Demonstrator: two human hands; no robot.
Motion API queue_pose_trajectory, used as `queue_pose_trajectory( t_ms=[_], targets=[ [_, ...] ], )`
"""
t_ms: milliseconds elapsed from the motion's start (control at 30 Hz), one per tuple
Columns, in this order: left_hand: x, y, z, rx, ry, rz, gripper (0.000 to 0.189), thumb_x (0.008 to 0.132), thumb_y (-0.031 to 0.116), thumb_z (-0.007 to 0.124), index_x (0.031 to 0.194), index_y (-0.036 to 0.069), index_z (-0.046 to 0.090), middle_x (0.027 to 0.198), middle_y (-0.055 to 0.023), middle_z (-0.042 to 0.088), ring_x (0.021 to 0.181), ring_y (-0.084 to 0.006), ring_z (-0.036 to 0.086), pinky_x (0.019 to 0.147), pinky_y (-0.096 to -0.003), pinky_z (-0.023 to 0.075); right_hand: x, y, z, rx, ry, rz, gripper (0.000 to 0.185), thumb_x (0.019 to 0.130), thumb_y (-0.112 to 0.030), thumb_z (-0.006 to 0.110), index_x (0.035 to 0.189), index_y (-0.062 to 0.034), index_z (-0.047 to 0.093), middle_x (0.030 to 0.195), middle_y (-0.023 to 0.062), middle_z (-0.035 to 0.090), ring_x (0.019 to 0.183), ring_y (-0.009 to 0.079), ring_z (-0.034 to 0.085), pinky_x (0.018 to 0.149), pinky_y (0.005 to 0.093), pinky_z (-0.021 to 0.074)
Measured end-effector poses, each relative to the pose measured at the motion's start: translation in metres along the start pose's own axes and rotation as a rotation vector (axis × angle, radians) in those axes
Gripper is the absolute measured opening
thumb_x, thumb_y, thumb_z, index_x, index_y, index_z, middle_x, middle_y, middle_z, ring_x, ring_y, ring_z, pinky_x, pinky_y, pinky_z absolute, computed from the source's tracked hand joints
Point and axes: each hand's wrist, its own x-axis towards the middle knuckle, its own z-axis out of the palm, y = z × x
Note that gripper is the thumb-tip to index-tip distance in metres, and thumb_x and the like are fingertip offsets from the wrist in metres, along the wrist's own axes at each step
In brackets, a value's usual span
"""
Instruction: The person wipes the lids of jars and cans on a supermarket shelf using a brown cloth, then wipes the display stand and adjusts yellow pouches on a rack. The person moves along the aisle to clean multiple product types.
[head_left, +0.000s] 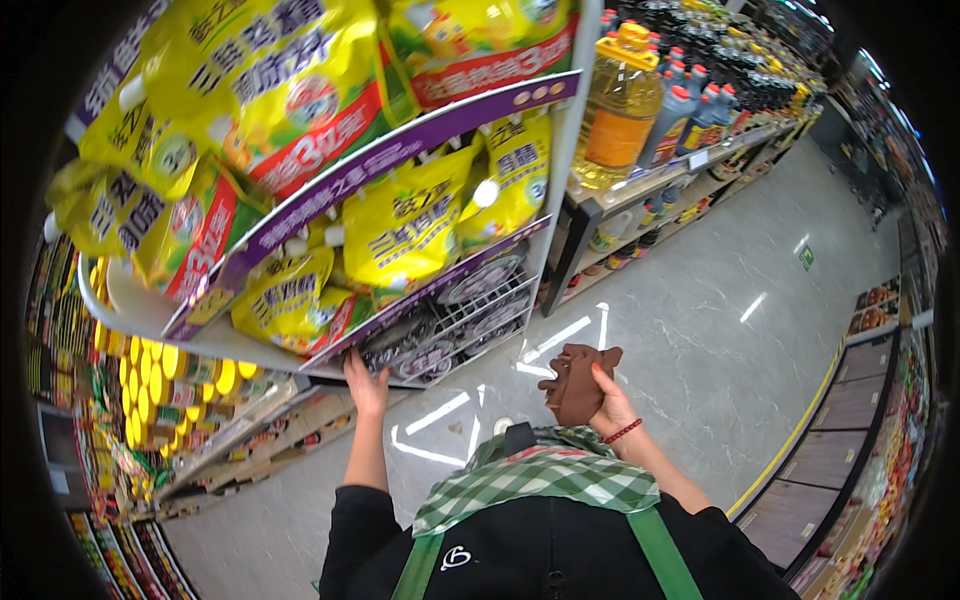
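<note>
My left hand (367, 384) reaches to the lower edge of a white display rack (559, 180), its fingertips at the purple-edged bottom shelf beside dark plastic packs (420, 352); whether it grips the edge is unclear. Yellow spouted pouches (405, 217) fill the shelves above, some leaning out at the upper left. My right hand (611, 405), with a red bead bracelet at the wrist, holds a crumpled brown cloth or pair of gloves (574, 382) in front of my green checked apron.
A shelf (600, 206) with a large cooking oil bottle (615, 105) and many sauce bottles stands beyond the rack. Yellow-lidded jars (161, 375) stand on shelving at the left. White tape marks (435, 412) lie on the grey floor. Low cabinets (810, 480) line the right.
</note>
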Motion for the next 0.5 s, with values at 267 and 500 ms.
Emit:
queue_pose_trajectory(
  t_ms=[267, 500],
  targets=[
    [-0.013, 0.007, 0.004, -0.005, 0.044, -0.044, 0.087, 0.065, 0.004, 0.076, 0.139, 0.001, 0.030, 0.140, -0.0267, 0.028, 0.130, -0.0437, 0.028, 0.109, -0.0432, 0.0273, 0.013, -0.007, -0.008, 0.061, 0.021, -0.040, 0.053, 0.098, -0.040, 0.039, 0.139, -0.0068, 0.035, 0.132, 0.0123, 0.049, 0.113, 0.0294, 0.053, 0.090, 0.0499, 0.0476],
    [-0.024, 0.035, 0.019, 0.057, 0.098, -0.138, 0.090, 0.066, 0.003, 0.076, 0.141, 0.001, 0.026, 0.143, -0.0290, 0.021, 0.134, -0.0456, 0.020, 0.111, -0.0455, 0.0228, 0.071, -0.074, -0.012, -0.126, 0.019, -0.145, 0.062, 0.093, -0.049, 0.048, 0.139, -0.0075, 0.037, 0.137, 0.0071, 0.047, 0.117, 0.0257, 0.050, 0.093, 0.0444, 0.0453]
  ],
)
